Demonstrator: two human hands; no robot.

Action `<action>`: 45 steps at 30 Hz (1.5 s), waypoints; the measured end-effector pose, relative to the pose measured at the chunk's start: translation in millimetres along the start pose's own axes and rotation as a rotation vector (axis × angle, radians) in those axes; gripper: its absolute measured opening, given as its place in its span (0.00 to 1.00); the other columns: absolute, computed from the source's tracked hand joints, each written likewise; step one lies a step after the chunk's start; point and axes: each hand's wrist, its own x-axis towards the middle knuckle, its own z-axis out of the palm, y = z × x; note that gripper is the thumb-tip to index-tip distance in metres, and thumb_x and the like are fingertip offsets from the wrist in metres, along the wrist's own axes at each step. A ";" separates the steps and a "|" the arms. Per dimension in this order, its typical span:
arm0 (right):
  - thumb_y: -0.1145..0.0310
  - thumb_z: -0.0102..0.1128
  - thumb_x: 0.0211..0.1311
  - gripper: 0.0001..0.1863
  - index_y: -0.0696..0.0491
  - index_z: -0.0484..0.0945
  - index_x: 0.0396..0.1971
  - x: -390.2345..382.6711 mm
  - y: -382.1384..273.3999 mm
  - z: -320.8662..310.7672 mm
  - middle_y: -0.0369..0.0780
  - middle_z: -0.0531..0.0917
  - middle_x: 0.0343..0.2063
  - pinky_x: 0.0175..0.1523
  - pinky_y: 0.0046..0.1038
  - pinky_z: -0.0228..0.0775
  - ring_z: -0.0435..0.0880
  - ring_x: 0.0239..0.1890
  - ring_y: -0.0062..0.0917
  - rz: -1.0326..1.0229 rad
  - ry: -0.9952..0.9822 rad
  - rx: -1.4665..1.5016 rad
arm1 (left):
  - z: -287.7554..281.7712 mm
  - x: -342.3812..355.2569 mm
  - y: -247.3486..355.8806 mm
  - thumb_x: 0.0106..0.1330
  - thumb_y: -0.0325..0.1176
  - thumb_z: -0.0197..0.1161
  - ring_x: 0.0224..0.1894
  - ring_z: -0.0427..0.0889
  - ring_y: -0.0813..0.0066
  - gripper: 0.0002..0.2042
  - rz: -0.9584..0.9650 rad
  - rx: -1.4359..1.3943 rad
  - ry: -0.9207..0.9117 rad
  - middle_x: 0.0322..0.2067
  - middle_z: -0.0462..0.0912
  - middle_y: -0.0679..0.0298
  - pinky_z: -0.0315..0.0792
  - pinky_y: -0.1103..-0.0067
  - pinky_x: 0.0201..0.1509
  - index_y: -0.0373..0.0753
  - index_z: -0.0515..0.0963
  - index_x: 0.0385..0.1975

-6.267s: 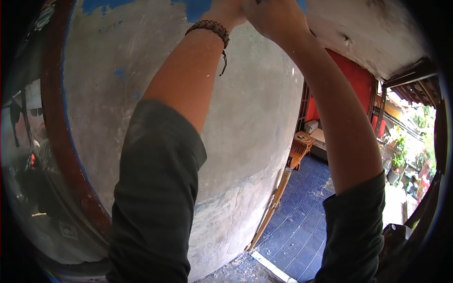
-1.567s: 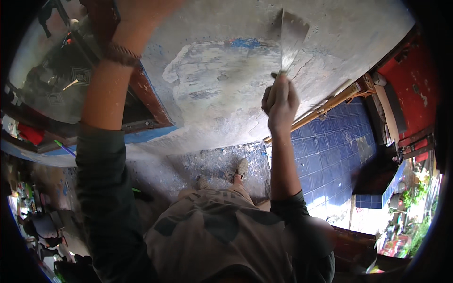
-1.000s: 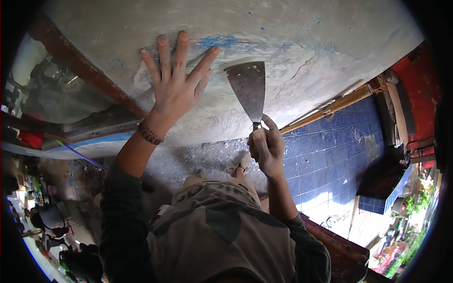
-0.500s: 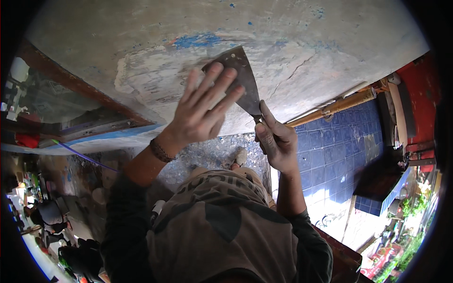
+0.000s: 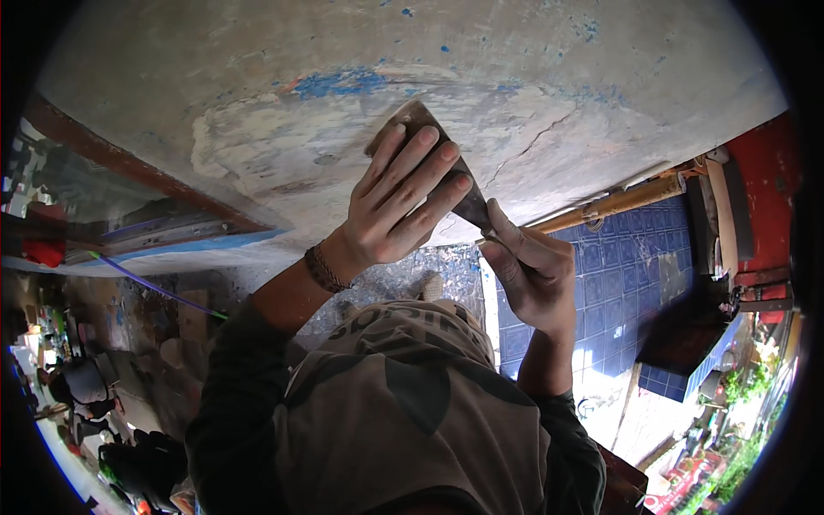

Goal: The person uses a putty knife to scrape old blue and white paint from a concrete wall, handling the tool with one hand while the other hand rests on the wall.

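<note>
A grey metal putty knife [image 5: 469, 199] lies tilted up to the left over a patched wall [image 5: 549, 86] with blue paint flecks, a rough pale area and a thin crack. My right hand [image 5: 532, 270] grips its handle, thumb along it. My left hand [image 5: 395, 197], wearing a braided bracelet [image 5: 324, 268], is open, its outstretched fingers lying across the blade and hiding much of it.
At left is a window frame [image 5: 129, 172] with a blue painted edge, and a thin purple rod [image 5: 159, 287]. To the right are a bamboo pole [image 5: 627, 197], blue floor tiles [image 5: 601, 275], a red wall [image 5: 764, 197] and a tiled ledge [image 5: 665, 378] with plants beyond.
My left hand has come from spread on the wall onto the blade and moved slightly right. My right hand with the knife has shifted right, and the blade now tilts further left.
</note>
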 end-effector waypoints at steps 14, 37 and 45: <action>0.78 0.65 0.56 0.21 0.59 0.77 0.51 3.4 -6.1 -1.9 0.44 0.84 0.22 0.28 0.21 0.69 0.79 0.21 0.18 0.105 -0.050 0.096 | -5.0 1.8 0.3 0.51 0.18 0.65 0.63 0.67 0.47 0.23 0.004 -0.055 -0.035 0.55 0.74 0.47 0.55 0.49 0.68 0.37 0.76 0.50; 0.75 0.64 0.58 0.19 0.59 0.78 0.51 -7.4 -7.4 28.2 0.40 0.76 0.14 0.26 0.19 0.67 0.73 0.17 0.14 -0.026 0.124 0.094 | -33.4 14.4 7.2 0.52 0.22 0.66 0.61 0.71 0.57 0.17 0.048 0.081 -0.135 0.53 0.78 0.56 0.63 0.58 0.67 0.40 0.80 0.45; 0.70 0.60 0.65 0.22 0.61 0.71 0.57 -76.0 -5.4 53.1 0.30 0.77 0.21 0.31 0.13 0.64 0.70 0.23 0.09 0.307 0.116 0.593 | -54.0 -10.1 10.3 0.54 0.15 0.56 0.65 0.64 0.46 0.23 -0.104 0.121 0.045 0.60 0.70 0.49 0.46 0.54 0.70 0.33 0.74 0.53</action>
